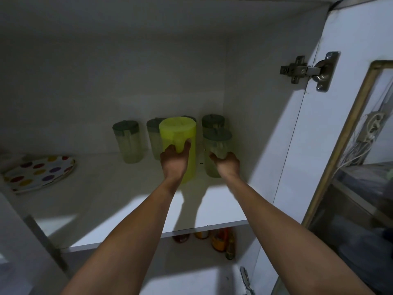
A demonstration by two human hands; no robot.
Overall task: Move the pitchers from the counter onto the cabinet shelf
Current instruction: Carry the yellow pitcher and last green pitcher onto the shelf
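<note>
A tall yellow-green pitcher (180,133) stands on the white cabinet shelf (119,199), and my left hand (175,160) grips its handle side. Just to its right, a clear pitcher with a grey-green lid (217,143) stands on the shelf with my right hand (226,163) wrapped around its lower body. Three more clear pitchers with grey-green lids stand behind in a row: one at the left (127,141), one partly hidden behind the yellow pitcher (154,135), one at the back right (212,122).
A stack of polka-dot plates (40,172) lies at the shelf's left end. The cabinet's right wall and open door with its metal hinge (308,70) are close beside my right arm. Bottles (221,241) stand on the lower shelf beneath.
</note>
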